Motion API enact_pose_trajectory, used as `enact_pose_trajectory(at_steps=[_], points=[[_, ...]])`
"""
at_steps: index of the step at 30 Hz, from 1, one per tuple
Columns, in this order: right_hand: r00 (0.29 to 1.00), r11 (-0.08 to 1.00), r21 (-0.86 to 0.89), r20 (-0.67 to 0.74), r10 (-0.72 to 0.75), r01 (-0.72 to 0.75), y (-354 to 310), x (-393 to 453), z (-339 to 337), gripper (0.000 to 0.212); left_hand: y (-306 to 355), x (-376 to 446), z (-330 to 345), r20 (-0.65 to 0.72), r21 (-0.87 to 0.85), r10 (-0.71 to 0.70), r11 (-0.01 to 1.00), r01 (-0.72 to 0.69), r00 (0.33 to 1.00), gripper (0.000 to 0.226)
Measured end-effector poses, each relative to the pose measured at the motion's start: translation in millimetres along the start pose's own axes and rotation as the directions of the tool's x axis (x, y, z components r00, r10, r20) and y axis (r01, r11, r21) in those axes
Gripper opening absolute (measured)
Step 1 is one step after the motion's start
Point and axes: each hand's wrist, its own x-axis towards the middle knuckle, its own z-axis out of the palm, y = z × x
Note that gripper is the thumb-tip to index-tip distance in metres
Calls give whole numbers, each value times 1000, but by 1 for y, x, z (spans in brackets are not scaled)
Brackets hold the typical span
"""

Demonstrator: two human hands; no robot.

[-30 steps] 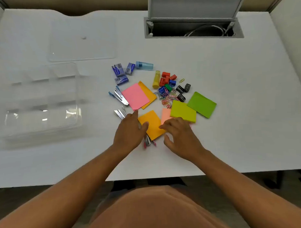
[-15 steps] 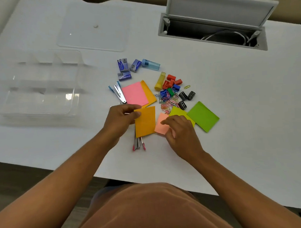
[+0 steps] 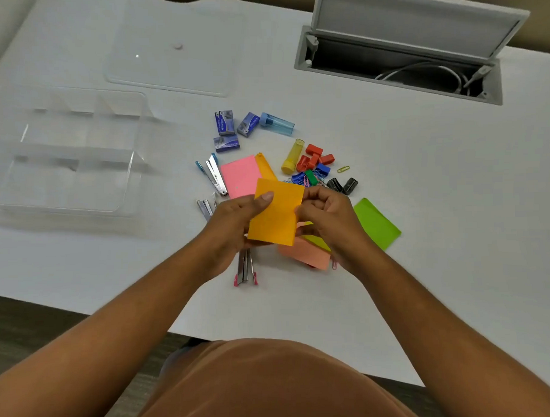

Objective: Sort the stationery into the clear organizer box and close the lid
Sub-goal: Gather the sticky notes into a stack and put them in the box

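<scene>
Where it lay flat before, both hands' fingers now grasp the orange pad (image 3: 277, 213) aloft.

Two bare forearms are seen, one from each lower corner, with no sleeves, no watch and no bracelet on either. The left hand (image 3: 237, 223) and the right hand (image 3: 328, 219) are bare as well; no gloves and no rings are seen on the fingers that show. The thumbnail of the left hand is cut short and left unpainted. At the bottom edge a plain garment (image 3: 273, 386) in a rust-orange cloth is worn, smooth, without print, buttons or seams to be made out.
</scene>
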Motion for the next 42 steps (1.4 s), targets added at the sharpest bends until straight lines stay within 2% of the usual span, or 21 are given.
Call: enact_pose_trajectory(at_steps=[3, 5, 6, 8, 10, 12, 13, 15, 17, 19, 23, 25, 27, 33, 38, 40, 42], points=[[999, 999, -49, 48, 7, -5, 0, 1, -6, 20, -10, -2, -7, 116, 98, 8, 995, -19, 993, 46], [997, 962, -262, 33, -66, 72, 6, 2, -9, 18, -13, -2, -8, 64, 131, 34, 990, -42, 997, 47], [991, 894, -428, 20, -135, 130, 11, 2, -12, 14, -13, -2, -9, 11, 136, 59, 989, -60, 998, 46], [965, 652, -726, 65, -253, 220, 22, -1, -15, 14, -13, -1, -12, -96, 141, 134, 983, -120, 986, 43], [936, 368, -885, 177, -303, 287, 37, -8, -14, 34, -14, 1, -17, -171, 150, 188, 975, -163, 967, 43], [925, 136, -944, 253, -284, 301, 51, -16, -7, 54, -15, 3, -20, -217, 159, 190, 975, -157, 957, 49], [924, 69, -953, 266, -276, 295, 57, -18, -4, 57, -16, 4, -20, -231, 145, 181, 978, -150, 956, 51], [895, 39, -947, 289, -339, 320, 63, -20, 0, 42, -17, 5, -20, -246, 105, 169, 983, -147, 954, 52], [845, 46, -934, 298, -444, 353, 64, -21, 1, 20, -18, 5, -18, -255, 77, 178, 984, -163, 951, 50], [825, 114, -933, 240, -511, 342, 63, -23, 2, 12, -21, 4, -16, -259, 83, 198, 980, -182, 945, 50], [822, 497, -813, -39, -568, 305, 42, -27, 3, 8, -26, 0, -9, -243, 164, 267, 959, -231, 933, 51], [807, 626, -717, -153, -570, 306, 26, -28, 6, 4, -30, -2, -2, -203, 170, 298, 949, -266, 933, 45], [807, 709, -631, -215, -551, 316, 13, -28, 12, 4, -33, -4, 6, -147, 151, 297, 949, -275, 943, 41], [840, 786, -510, -200, -505, 351, 4, -25, 43, 13, -31, -9, 20, -43, 55, 230, 972, -227, 972, 32], [884, 830, -450, -160, -438, 330, 11, -25, 58, 19, -30, -15, 18, -23, -140, 138, 980, -140, 990, 39], [914, 903, -309, -182, -363, 298, 12, -24, 55, 20, -30, -14, 12, -19, -142, 145, 979, -147, 989, 38], [917, 935, -188, -211, -339, 302, 12, -25, 45, 15, -31, -11, 6, -60, -136, 118, 983, -125, 991, 48]])
